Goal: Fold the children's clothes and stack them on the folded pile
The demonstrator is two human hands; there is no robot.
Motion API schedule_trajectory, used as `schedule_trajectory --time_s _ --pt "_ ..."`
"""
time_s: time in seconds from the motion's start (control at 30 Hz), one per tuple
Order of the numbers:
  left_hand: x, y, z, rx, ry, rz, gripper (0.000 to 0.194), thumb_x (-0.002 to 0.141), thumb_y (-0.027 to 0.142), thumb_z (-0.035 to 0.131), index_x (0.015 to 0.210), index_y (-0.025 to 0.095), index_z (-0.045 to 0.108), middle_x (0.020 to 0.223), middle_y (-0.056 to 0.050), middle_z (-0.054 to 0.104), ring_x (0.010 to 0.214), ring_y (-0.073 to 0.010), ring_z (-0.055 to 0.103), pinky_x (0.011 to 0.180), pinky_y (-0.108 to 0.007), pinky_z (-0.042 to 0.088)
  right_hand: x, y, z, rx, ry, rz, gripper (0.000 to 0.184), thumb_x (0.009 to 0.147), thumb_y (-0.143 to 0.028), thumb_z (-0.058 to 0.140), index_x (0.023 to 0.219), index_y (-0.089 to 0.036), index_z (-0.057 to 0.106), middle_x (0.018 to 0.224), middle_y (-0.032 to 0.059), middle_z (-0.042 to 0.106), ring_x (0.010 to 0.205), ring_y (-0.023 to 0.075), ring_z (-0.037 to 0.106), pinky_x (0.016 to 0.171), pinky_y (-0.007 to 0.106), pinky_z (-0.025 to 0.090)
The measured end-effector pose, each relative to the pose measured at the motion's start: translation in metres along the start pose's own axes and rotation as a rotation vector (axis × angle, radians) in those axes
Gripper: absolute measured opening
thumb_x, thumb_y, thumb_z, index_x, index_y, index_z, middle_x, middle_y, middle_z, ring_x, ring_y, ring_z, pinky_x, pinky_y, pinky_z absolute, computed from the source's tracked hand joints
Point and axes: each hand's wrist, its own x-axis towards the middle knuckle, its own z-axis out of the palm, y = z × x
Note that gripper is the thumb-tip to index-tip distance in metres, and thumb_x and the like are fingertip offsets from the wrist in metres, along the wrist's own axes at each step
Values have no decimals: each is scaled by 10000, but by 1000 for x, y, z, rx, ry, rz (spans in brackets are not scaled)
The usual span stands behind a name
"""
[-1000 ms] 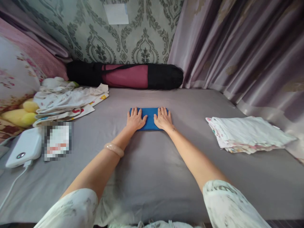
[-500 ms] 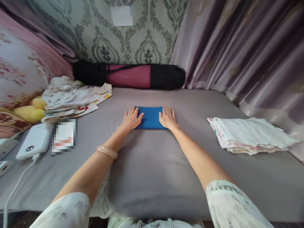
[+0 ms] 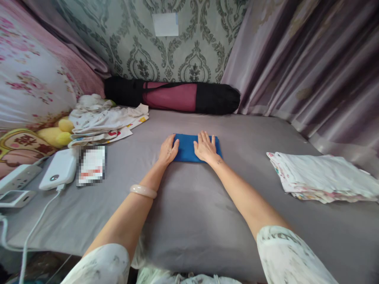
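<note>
A folded blue cloth (image 3: 186,148) lies flat on the grey bed sheet (image 3: 189,205), a neat rectangle in front of me. At its left edge rests my left hand (image 3: 169,150), fingers stretched away from me and thumb on the cloth. My right hand (image 3: 205,147) is laid palm down over the right part of the cloth, fingers spread and its right edge showing beyond them. Neither hand grips anything. A pale bangle (image 3: 143,191) circles my left wrist.
To the right is a stack of folded white cloths (image 3: 322,171). A black and maroon long bag (image 3: 171,96) lies along the wall. On the left are crumpled clothes (image 3: 100,120), a yellow plush toy (image 3: 56,134), a white power bank (image 3: 59,169), a power strip (image 3: 19,179) and a blurred-out packet (image 3: 91,165).
My right hand has slid inward from the cloth's right edge onto its top. My left hand stays at the left edge, its fingers closer together. The view has turned slightly left.
</note>
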Motion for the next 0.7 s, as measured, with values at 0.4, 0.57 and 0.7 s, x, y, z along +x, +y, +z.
schedule_trajectory --time_s 0.4,0.57,0.7 --pt "2 -14 8 -46 18 58 431 869 219 469 1288 149 541 1340 -162 571 1283 -284 495 1102 -473 355 10 -15 23 75 -120 47 642 989 -427 166 1503 -53 254 1576 130 226 1464 247 126 1175 484 51" --pt "6 -18 4 -348 163 -91 392 886 182 385 1232 152 567 1279 -132 619 1212 -227 558 1074 -414 403 14 -27 13 84 -89 42 628 986 -393 170 1497 -38 260 1585 136 189 1469 256 93 1171 504 47" --pt "10 -25 3 -530 269 -146 420 840 123 363 1204 161 569 1206 -101 659 1163 -200 590 1074 -419 406 17 -54 10 123 -56 -54 623 985 -379 160 1504 -44 239 1589 125 181 1471 238 85 1176 474 59"
